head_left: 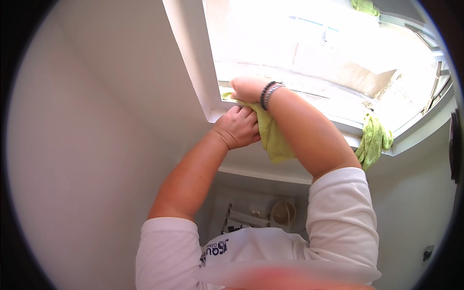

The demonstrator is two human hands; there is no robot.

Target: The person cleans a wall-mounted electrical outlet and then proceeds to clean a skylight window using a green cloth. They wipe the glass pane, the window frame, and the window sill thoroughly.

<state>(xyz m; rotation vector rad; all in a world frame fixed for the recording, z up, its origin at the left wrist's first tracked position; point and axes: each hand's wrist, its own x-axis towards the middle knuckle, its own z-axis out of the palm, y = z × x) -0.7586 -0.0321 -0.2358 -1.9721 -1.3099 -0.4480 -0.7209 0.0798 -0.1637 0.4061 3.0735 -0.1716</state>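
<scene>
A yellow-green cloth (276, 142) hangs over the inner edge of the window sill, near the frame's lower left corner. My left hand (237, 127) is closed on the cloth's upper left part, its fingers curled at the sill edge. Just beyond it, my right hand (250, 89) reaches over the sill into the opening, bent at the wrist and closed on the same cloth. Part of the cloth shows under its fingers; the fingertips are hidden. A dark beaded bracelet and a silver one (271, 94) circle my right wrist.
A second green cloth (372, 140) drapes over the sill to the right, and a third (365, 7) lies at the frame's top. The white window frame (195, 58) borders a bright opening. Below are a beige bucket (283, 213) and a folded metal ladder (246, 217).
</scene>
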